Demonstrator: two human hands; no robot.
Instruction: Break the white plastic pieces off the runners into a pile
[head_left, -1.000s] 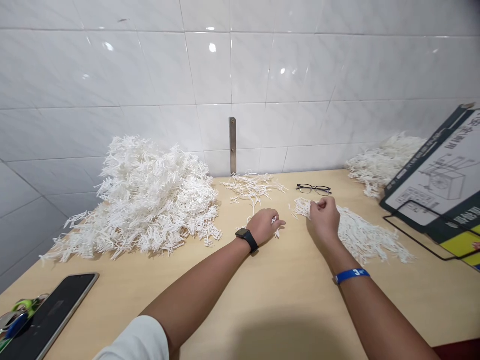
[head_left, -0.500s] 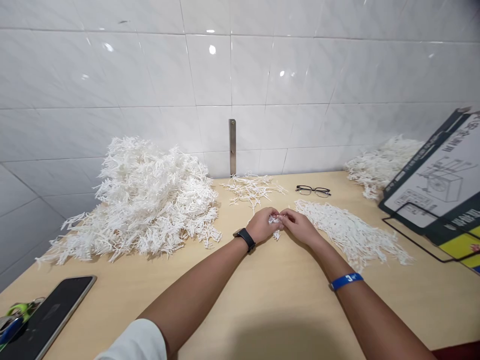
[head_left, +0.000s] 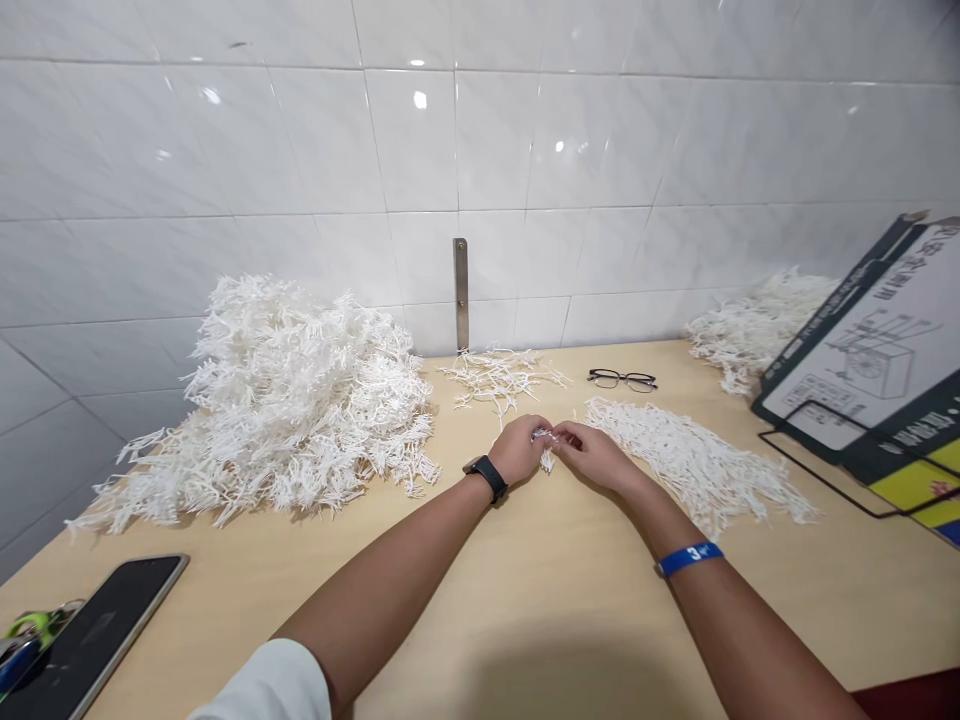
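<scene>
Fingers curled, my left hand [head_left: 517, 452] grips a small bunch of white strands [head_left: 547, 461], whose ends hang below it. My right hand [head_left: 594, 456] pinches the same bunch from the other side, thumb and fingertips meeting near my left fingers. Much of the bunch is hidden by the hands. Just right of my right hand lies a flat spread of white strands [head_left: 694, 465]. Behind my left hand, a loose scatter of strands [head_left: 502, 378] lies on the tabletop [head_left: 465, 580].
A tall heap of white strands [head_left: 300, 400] fills the left side. A phone [head_left: 120, 640] and keys [head_left: 34, 635] lie at front left. Eyeglasses [head_left: 622, 380] rest near the wall. At right, a printed box [head_left: 870, 360] leans by a black wire frame [head_left: 840, 490], before another strand pile [head_left: 754, 325].
My right fingertips have shifted slightly on the bunch, and the gap between my hands is a little wider. The whole view has drifted slightly. The strand piles look the same.
</scene>
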